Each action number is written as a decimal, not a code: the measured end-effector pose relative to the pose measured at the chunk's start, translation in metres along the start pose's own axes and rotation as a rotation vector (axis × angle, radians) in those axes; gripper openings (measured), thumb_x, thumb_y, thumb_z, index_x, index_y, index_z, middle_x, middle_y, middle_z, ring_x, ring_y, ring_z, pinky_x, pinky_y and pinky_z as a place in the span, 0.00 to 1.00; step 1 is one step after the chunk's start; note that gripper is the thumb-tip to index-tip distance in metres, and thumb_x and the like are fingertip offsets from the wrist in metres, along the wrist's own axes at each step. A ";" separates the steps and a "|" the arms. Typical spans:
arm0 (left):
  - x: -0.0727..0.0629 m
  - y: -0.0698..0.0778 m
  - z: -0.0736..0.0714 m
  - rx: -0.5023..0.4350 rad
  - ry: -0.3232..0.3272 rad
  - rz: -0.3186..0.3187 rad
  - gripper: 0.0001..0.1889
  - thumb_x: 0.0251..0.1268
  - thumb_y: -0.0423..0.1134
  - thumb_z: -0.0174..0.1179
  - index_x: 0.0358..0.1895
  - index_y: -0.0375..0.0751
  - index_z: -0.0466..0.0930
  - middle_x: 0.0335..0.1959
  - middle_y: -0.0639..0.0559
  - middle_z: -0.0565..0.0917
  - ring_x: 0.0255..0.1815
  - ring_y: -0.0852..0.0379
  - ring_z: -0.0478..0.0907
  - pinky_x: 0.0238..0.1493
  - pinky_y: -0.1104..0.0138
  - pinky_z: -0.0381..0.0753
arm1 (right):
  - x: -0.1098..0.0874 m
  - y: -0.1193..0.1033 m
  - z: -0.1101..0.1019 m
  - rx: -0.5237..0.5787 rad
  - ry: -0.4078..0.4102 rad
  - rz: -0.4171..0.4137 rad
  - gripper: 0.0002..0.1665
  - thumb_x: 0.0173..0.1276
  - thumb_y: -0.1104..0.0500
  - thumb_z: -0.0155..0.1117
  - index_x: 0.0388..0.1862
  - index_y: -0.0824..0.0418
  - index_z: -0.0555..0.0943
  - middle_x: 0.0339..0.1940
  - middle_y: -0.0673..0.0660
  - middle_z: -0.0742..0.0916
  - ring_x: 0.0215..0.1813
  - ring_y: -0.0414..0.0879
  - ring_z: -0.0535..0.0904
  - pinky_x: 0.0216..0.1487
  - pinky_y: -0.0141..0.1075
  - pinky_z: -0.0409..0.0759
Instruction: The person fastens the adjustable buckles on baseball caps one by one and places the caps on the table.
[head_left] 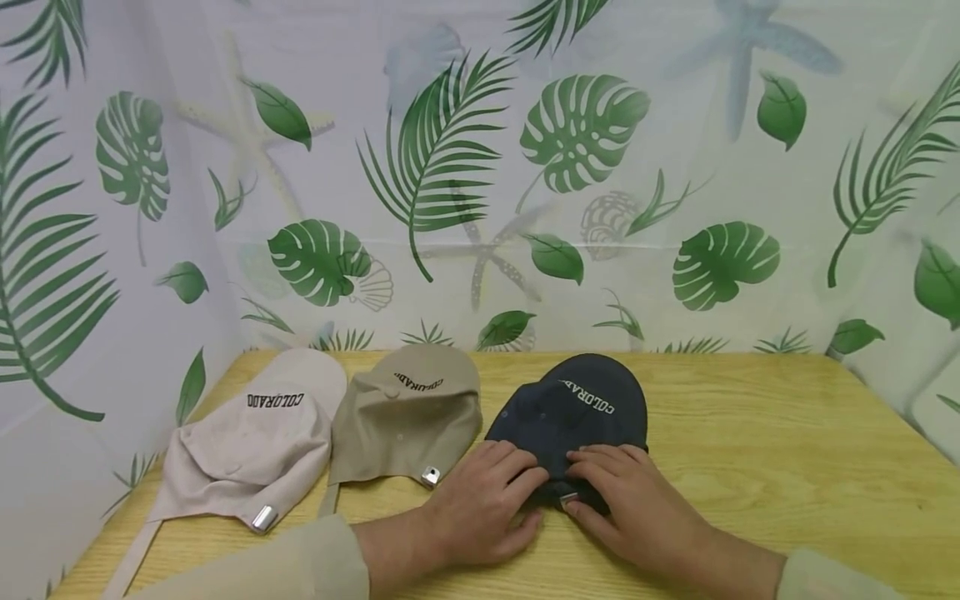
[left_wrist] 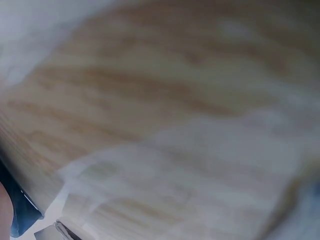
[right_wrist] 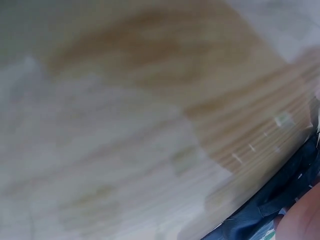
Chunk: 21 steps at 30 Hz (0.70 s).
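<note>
A navy baseball cap (head_left: 555, 417) lettered COLORADO in white lies on the wooden table, its brim pointing away from me. My left hand (head_left: 487, 500) grips the near left edge with bent fingers, its thumb lower down. On the other side my right hand (head_left: 637, 504) holds the near right edge, fingers over the cap and thumb by a small metal buckle (head_left: 569, 499). What the fingertips do under the fabric is hidden. In the left wrist view a bit of navy cap (left_wrist: 22, 215) shows low at the left; the right wrist view has navy cap (right_wrist: 270, 200) at lower right.
To the left lie a khaki cap (head_left: 412, 417) and a pale pink cap (head_left: 255, 442), both lettered COLORADO, with metal buckles and straps toward me. The wood-grain table (head_left: 750, 442) extends right. A leaf-print sheet (head_left: 480, 167) hangs behind and at both sides.
</note>
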<state>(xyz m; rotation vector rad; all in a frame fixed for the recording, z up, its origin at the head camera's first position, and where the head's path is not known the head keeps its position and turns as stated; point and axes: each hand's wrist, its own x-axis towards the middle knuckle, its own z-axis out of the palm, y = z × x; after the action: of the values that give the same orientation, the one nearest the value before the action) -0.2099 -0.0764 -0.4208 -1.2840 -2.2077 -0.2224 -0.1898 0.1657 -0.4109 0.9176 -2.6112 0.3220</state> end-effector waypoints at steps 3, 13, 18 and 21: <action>-0.001 -0.001 0.000 0.010 0.000 -0.006 0.20 0.62 0.51 0.62 0.55 0.48 0.81 0.50 0.56 0.81 0.50 0.59 0.77 0.53 0.65 0.75 | -0.001 0.002 -0.001 -0.004 -0.010 0.017 0.23 0.64 0.45 0.70 0.54 0.54 0.83 0.58 0.50 0.85 0.60 0.47 0.80 0.61 0.50 0.72; -0.005 -0.005 -0.002 0.050 -0.037 0.013 0.29 0.63 0.55 0.60 0.64 0.44 0.77 0.65 0.49 0.79 0.64 0.54 0.74 0.65 0.61 0.72 | -0.005 0.005 -0.008 -0.012 -0.031 0.065 0.22 0.65 0.45 0.70 0.53 0.53 0.83 0.59 0.50 0.85 0.61 0.47 0.79 0.62 0.51 0.71; -0.010 -0.009 -0.004 0.070 -0.071 0.017 0.30 0.66 0.56 0.58 0.67 0.44 0.75 0.68 0.48 0.76 0.69 0.52 0.72 0.69 0.57 0.70 | -0.006 0.007 -0.008 -0.019 -0.040 0.081 0.22 0.65 0.45 0.70 0.54 0.53 0.83 0.59 0.50 0.85 0.62 0.47 0.79 0.63 0.52 0.71; -0.012 -0.011 -0.004 0.087 -0.086 0.006 0.31 0.67 0.57 0.57 0.68 0.45 0.75 0.69 0.48 0.75 0.71 0.51 0.70 0.70 0.56 0.69 | -0.006 0.008 -0.008 -0.027 -0.045 0.089 0.20 0.65 0.45 0.70 0.52 0.52 0.83 0.59 0.50 0.85 0.62 0.47 0.79 0.63 0.52 0.71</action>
<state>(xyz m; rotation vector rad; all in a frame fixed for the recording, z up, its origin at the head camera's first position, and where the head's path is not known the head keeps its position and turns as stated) -0.2132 -0.0932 -0.4222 -1.2737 -2.2596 -0.0689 -0.1885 0.1780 -0.4071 0.8105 -2.6959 0.2914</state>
